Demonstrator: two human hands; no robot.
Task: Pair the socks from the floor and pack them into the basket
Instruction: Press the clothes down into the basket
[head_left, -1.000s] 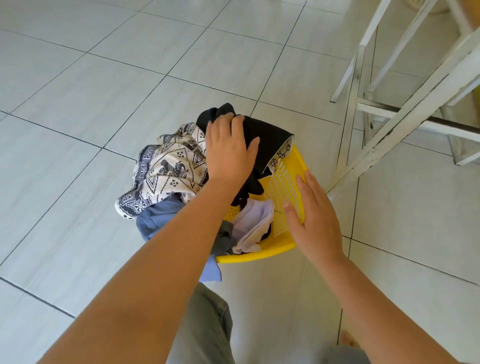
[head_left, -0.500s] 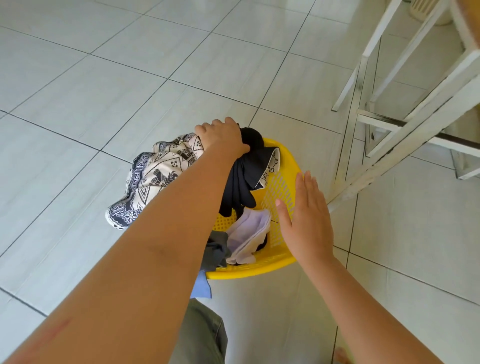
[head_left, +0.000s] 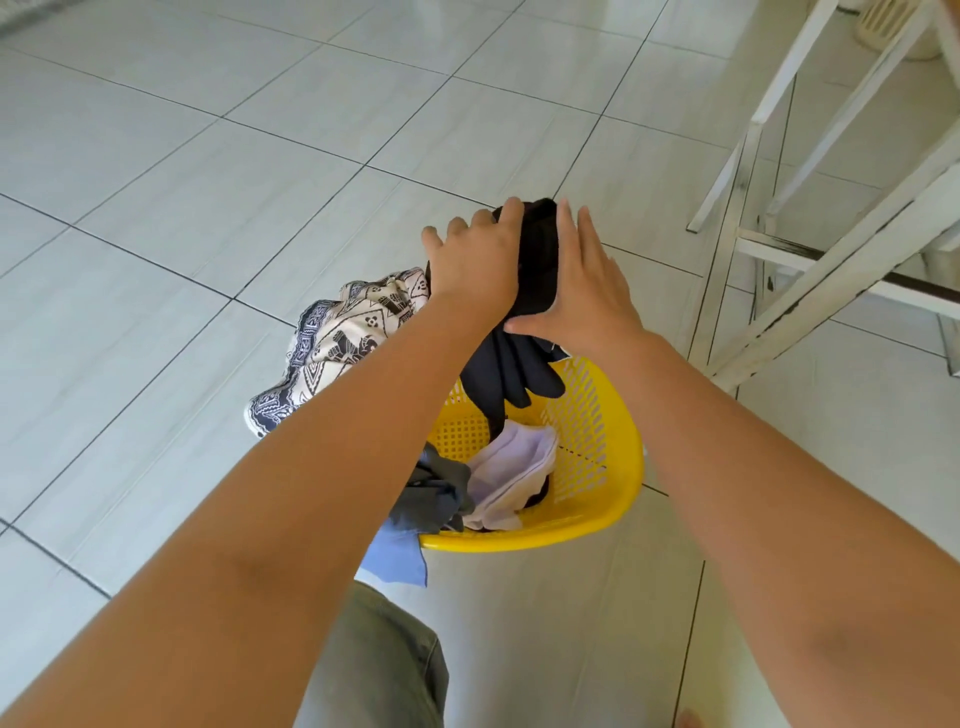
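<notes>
A yellow plastic basket (head_left: 592, 415) stands on the tiled floor in front of me. A black garment (head_left: 537, 260) hangs above its far rim, its lower part drooping into the basket. My left hand (head_left: 475, 265) grips the garment from the left. My right hand (head_left: 587, 286) presses flat against its right side, fingers straight. Inside the basket lie a pale lilac cloth (head_left: 514, 467) and a dark grey cloth (head_left: 434, 493). A black-and-cream patterned cloth (head_left: 343, 338) drapes over the basket's left side. No loose socks show on the floor.
A light blue cloth (head_left: 395, 558) hangs out at the basket's near left. White wooden furniture legs (head_left: 810, 291) stand close on the right. My grey-trousered knee (head_left: 379, 665) is at the bottom. Bare pale floor tiles (head_left: 208, 208) spread left and ahead.
My left hand has lifted the black garment higher above the basket. My right hand left the basket's right rim and came up against the garment. The view has tilted forward.
</notes>
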